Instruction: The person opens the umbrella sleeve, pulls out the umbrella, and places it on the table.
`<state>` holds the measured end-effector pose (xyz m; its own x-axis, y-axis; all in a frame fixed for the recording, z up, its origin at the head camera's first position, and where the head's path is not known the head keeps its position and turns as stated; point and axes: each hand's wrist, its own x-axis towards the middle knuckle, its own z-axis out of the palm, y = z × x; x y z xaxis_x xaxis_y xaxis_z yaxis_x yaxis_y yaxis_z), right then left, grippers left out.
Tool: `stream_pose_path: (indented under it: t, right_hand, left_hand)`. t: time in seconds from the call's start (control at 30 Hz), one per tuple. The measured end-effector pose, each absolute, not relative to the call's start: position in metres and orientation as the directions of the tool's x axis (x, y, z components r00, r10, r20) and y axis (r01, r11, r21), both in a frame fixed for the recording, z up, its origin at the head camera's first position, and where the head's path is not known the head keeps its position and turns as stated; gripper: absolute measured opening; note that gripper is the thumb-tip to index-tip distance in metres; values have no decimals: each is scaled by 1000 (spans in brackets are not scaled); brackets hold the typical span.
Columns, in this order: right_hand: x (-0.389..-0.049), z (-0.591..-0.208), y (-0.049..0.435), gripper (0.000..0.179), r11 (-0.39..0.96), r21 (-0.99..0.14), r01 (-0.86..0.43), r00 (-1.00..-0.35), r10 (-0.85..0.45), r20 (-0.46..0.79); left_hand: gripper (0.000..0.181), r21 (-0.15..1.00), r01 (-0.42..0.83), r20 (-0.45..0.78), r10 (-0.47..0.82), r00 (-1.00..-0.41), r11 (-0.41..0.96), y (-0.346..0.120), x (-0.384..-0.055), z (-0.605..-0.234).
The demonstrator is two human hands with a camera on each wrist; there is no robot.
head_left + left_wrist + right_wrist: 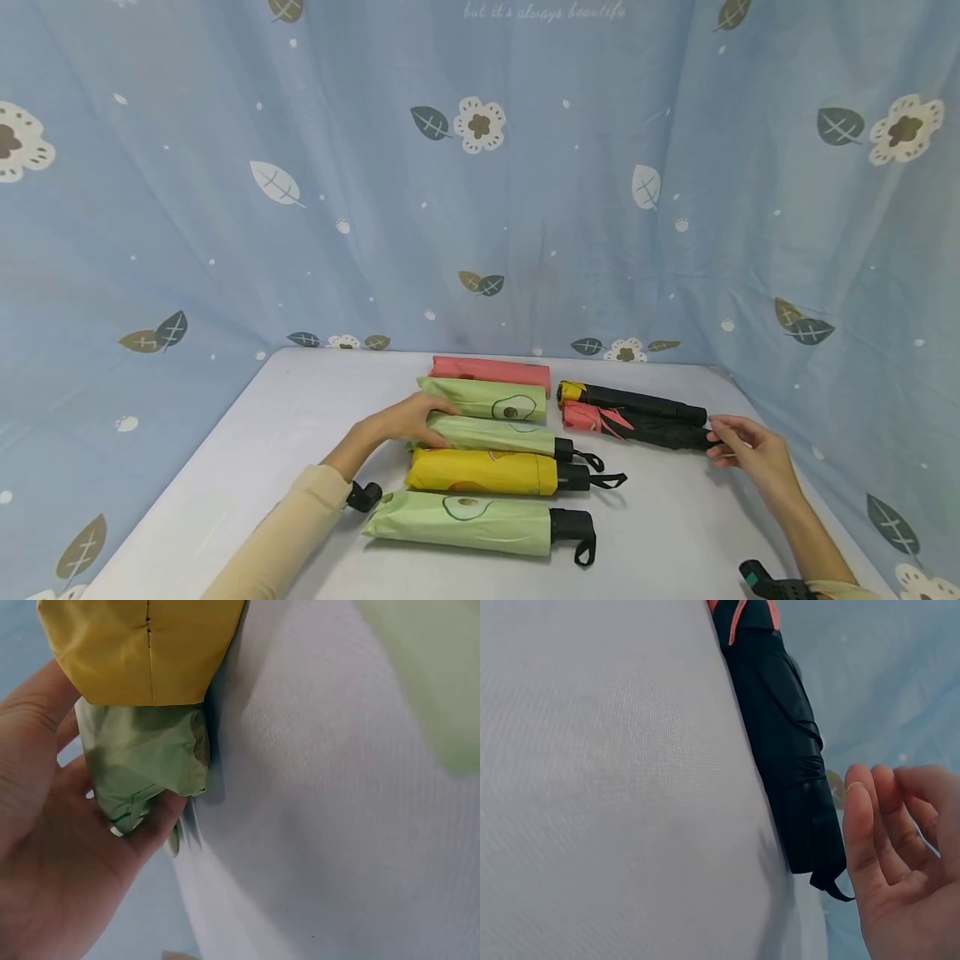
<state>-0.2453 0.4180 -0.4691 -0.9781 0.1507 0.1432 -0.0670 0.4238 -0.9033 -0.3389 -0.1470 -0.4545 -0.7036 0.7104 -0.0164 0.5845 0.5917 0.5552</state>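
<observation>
Several umbrellas lie in two groups on a white table. My left hand (420,418) grips the closed end of a light green sleeved umbrella (491,435) with a black handle. In the left wrist view, the fingers wrap the green fabric (142,754) beside a yellow sleeved umbrella (157,652). My right hand (750,454) hovers with bent fingers by the end of a black-and-red folded umbrella (660,431). In the right wrist view a gap shows between its fingertips and the black umbrella (795,765). Behind that lies a black-and-yellow folded umbrella (637,401).
A green sleeve with an avocado print (480,398) and a pink sleeve (491,372) lie behind the gripped umbrella; no handle shows on either. Another green umbrella (465,523) lies nearest the front. A blue patterned curtain (540,208) hangs behind the table (675,533).
</observation>
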Motion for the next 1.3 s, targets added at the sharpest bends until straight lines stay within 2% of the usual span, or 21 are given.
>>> stream_pose_path:
  t: [0.73, 1.07, 1.3]
  right_hand:
    - [-247, -470, 412, 53, 446, -893, -63, -992, 72, 107]
    - [-248, -471, 407, 53, 463, -884, -57, -993, 69, 100]
    - [-250, -471, 402, 56, 473, -880, -50, -994, 62, 90]
  left_hand:
    - [58, 557, 557, -13, 677, -736, 616, -145, -341, -459]
    - [56, 661, 540, 22, 706, -708, 522, -150, -342, -464]
    - [37, 695, 585, 126, 730, -672, 418, -152, -342, -463]
